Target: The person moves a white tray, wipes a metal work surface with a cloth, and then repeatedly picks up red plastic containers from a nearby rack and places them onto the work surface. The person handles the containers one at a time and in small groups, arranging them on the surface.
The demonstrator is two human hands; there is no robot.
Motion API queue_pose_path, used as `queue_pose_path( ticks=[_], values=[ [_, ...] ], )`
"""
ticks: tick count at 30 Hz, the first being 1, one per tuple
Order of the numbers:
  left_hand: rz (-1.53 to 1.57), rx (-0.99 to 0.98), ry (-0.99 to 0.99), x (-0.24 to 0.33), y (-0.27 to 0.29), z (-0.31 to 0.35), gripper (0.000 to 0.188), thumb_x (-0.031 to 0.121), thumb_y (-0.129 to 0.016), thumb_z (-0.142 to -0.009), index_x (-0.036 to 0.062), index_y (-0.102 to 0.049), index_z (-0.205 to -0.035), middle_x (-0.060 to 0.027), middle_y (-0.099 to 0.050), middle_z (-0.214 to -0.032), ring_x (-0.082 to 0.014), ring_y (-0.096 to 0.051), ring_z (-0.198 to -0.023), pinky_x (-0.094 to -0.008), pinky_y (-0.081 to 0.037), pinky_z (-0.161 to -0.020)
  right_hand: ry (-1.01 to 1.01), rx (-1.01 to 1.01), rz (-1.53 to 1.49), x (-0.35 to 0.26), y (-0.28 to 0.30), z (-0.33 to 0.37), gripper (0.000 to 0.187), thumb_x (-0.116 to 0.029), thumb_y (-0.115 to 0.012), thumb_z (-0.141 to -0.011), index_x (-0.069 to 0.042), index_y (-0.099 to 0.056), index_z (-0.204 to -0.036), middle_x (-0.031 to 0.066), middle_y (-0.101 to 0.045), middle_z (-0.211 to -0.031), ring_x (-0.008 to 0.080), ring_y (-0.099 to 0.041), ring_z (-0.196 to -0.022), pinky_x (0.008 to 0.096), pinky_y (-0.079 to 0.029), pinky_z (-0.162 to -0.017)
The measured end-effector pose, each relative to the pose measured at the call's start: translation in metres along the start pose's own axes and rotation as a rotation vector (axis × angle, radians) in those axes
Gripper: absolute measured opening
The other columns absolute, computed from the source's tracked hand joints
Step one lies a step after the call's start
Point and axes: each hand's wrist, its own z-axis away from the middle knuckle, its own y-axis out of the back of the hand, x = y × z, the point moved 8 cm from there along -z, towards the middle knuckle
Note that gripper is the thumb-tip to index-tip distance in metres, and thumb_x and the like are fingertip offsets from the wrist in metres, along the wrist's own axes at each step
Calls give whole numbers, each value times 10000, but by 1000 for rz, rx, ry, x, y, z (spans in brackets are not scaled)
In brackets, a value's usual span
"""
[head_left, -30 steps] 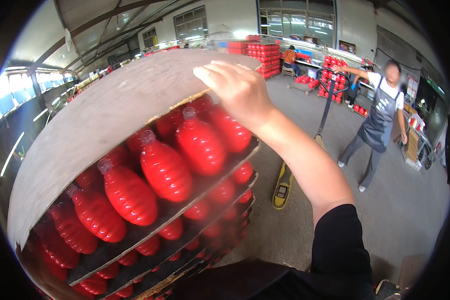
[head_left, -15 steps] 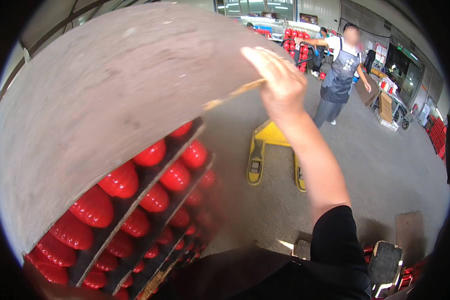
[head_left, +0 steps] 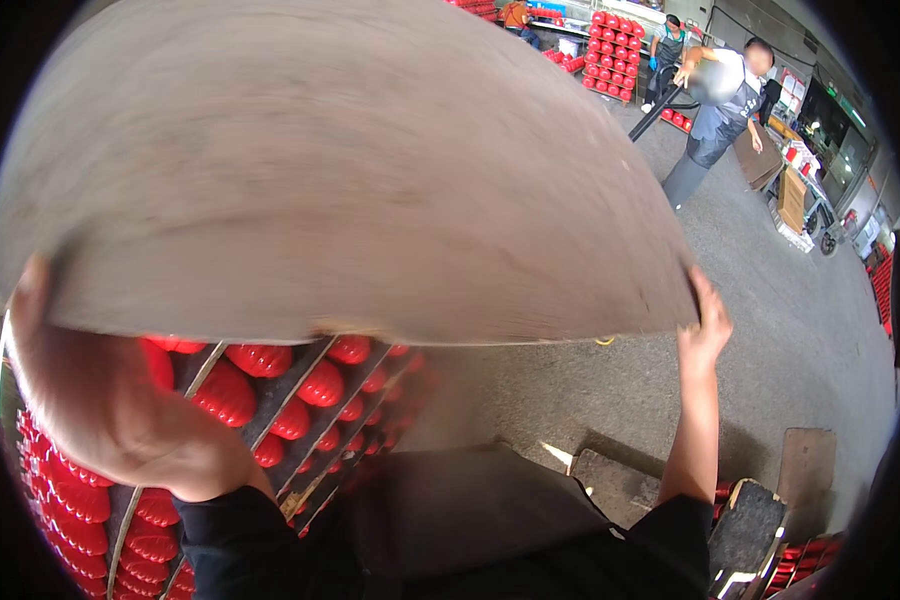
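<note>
A wide grey-brown board [head_left: 370,200] fills the upper left of the view, its near edge crossing in front of me. My left hand [head_left: 130,420], smeared by motion, holds its near left corner, with fingers up over the edge. At the near right corner, my right hand [head_left: 708,325] grips the board's edge. Below the board are stacked shelves bearing rows of glossy red ribbed, rounded pieces [head_left: 225,395]. More of these red pieces lie under my left forearm. The board hides part of the stack.
A person in a dark apron [head_left: 725,115] stands at the far right, one hand on a dark handle [head_left: 655,115]. Behind is another rack of red pieces [head_left: 613,55] and a second person [head_left: 667,50]. Small dark boards [head_left: 750,525] lie at lower right on the grey floor [head_left: 800,330].
The board has swung lower and closer to me, and covers more of the right side. My left hand has come into view on it. The yellow pallet truck is now mostly hidden.
</note>
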Motion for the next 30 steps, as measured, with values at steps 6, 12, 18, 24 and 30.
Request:
queue_pose_path(
  ticks=[6, 12, 18, 24, 30],
  values=[
    [-59, -378, 352, -119, -93, 57, 357, 48, -659, -858, 0, -609, -1208, -69, -670, -1057, -168, -652, -976, -304, -544, -878, -317, -258, 119, 77, 31, 137, 535, 173, -552, -719, -88, -732, -1150, 179, -730, -1082, 314, -732, -967, 384, -593, -848],
    [-65, -515, 876, -269, -130, 148, 406, 14, -610, -872, -7, -519, -1267, -90, -625, -1119, -216, -656, -992, -382, -584, -837, -562, -429, 207, 121, 84, 230, 419, 117, -573, -758, -74, -748, -1086, 180, -731, -1033, 328, -726, -955, 380, -584, -830],
    [-150, -487, 1219, -376, -98, 247, 325, -8, -569, -890, -47, -532, -1210, -134, -636, -1103, -237, -670, -963, -388, -596, -806, -660, -552, 289, 148, 140, 271, 193, 2, -631, -818, -81, -743, -952, 146, -733, -937, 333, -718, -860, 393, -580, -754],
    [-368, -359, 1413, -471, -14, 312, 165, 44, -542, -891, -41, -627, -1003, -115, -662, -985, -244, -678, -864, -389, -591, -781, -598, -827, 309, 170, 121, 305, 133, -55, -668, -819, -108, -719, -930, 136, -714, -865, 342, -700, -810, 421, -562, -708],
    [-1364, -1554, 241, -544, 18, 338, 328, 374, -749, -856, 48, -741, -895, -158, -712, -783, -274, -718, -787, -385, -561, -693, -601, -1089, 376, 163, 84, 338, 109, -260, -662, -903, -153, -686, -902, 113, -702, -800, 346, -687, -742, 468, -535, -647]
  ],
)
